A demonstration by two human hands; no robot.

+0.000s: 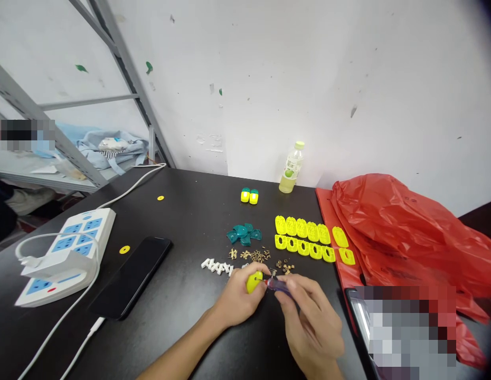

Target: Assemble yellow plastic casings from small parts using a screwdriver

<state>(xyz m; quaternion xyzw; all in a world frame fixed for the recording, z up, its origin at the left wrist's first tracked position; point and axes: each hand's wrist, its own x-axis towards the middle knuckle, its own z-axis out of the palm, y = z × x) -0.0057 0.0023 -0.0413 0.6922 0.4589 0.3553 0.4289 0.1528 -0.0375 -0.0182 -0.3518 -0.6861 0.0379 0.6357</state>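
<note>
My left hand (241,295) is closed around a yellow plastic housing (254,282), holding it just above the dark table. In my right hand (311,322) is a screwdriver (277,286) with a purplish translucent handle, its tip pointing left at the housing's face. Whether the tip sits in a screw is too small to tell. Beyond my hands lie small brass screws (260,256), brass nuts or rings (285,267), and a row of white plastic parts (217,266). Teal translucent covers (244,232) are heaped farther back. Two rows of yellow shells (307,229) lie to the right.
Two assembled yellow-and-teal units (249,196) stand near a drink bottle (292,168) by the wall. Red plastic bags (372,227) cover the right side. To the left are a black phone (130,277), a power strip (71,253) with a white cable, and yellow discs (124,249).
</note>
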